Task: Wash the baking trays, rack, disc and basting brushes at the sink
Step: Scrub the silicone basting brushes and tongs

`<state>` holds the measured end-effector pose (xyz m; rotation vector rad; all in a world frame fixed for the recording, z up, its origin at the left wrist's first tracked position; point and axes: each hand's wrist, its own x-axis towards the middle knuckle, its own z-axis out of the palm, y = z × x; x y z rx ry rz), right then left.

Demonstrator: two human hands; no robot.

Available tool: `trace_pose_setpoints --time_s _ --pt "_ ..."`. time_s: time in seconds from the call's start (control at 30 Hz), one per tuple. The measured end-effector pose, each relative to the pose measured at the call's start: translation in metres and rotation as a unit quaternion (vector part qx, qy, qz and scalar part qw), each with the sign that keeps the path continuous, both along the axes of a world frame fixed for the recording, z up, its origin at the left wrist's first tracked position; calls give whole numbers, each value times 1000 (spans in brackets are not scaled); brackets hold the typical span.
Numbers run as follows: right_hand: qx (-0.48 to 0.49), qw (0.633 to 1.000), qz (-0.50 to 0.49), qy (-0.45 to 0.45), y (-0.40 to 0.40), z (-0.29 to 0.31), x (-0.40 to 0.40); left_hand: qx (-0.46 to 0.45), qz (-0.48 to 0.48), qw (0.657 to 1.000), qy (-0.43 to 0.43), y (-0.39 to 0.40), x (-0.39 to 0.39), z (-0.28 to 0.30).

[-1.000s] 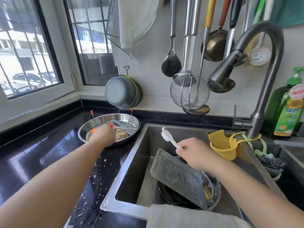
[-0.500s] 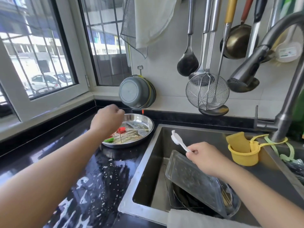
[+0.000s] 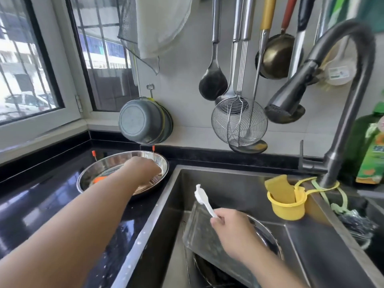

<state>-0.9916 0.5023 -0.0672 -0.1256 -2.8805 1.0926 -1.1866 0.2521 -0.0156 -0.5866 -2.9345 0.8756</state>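
A: Where is the left hand (image 3: 145, 169)?
B: It reaches out over the round steel tray (image 3: 91, 173) on the black counter (image 3: 41, 204), to the left of the sink (image 3: 228, 183). The hand is blurred, and whether its fingers grip anything inside the tray cannot be told.
A: What lies in that tray?
B: A wire rack (image 3: 154, 179) shows just beside the hand, on its right. Two thin rods with orange tips (image 3: 153, 148) stand up at the far rim, beyond the hand. An orange piece (image 3: 98, 179) lies to the left of the forearm; what it belongs to is unclear.
A: And the right hand (image 3: 234, 231)?
B: Its fingers are curled round the handle of a white brush (image 3: 202, 197), whose head points up and away from the hand, toward the far left.
A: What is under it?
B: A clear rectangular tray (image 3: 199, 235) leans tilted in the sink, just below and left of the right hand. Behind the hand a round steel dish (image 3: 268, 233) shows its rim, and under the tray something dark lies on the sink floor.
A: Anything near the right hand?
B: A yellow cup holding a yellow sponge (image 3: 279, 188) hangs to its right, tied to the foot of the tap (image 3: 342, 121). A green detergent bottle (image 3: 372, 150) stands further right.
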Motion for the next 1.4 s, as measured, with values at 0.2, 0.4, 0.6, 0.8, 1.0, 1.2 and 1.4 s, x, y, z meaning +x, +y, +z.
trace_pose_setpoints --time_s 0.2,0.4,0.6,0.8,1.0,1.2,1.4 --pt "-19 999 -30 -8 4 1 -1 76 14 992 99 -2 15 24" --pt "-20 999 -31 9 22 37 -11 256 -91 938 215 18 47 45" --pt "57 997 -18 59 80 72 0 597 -85 797 17 96 114 53" --pt "21 992 -3 124 110 9 31 806 49 520 -280 166 149 -51" --pt "161 977 74 115 100 0 33 781 23 516 -350 181 153 -65" --pt "211 965 57 146 97 -1 35 796 35 454 -399 177 156 -63" --pt "165 967 7 192 112 2 32 826 47 376 -418 179 155 -59"
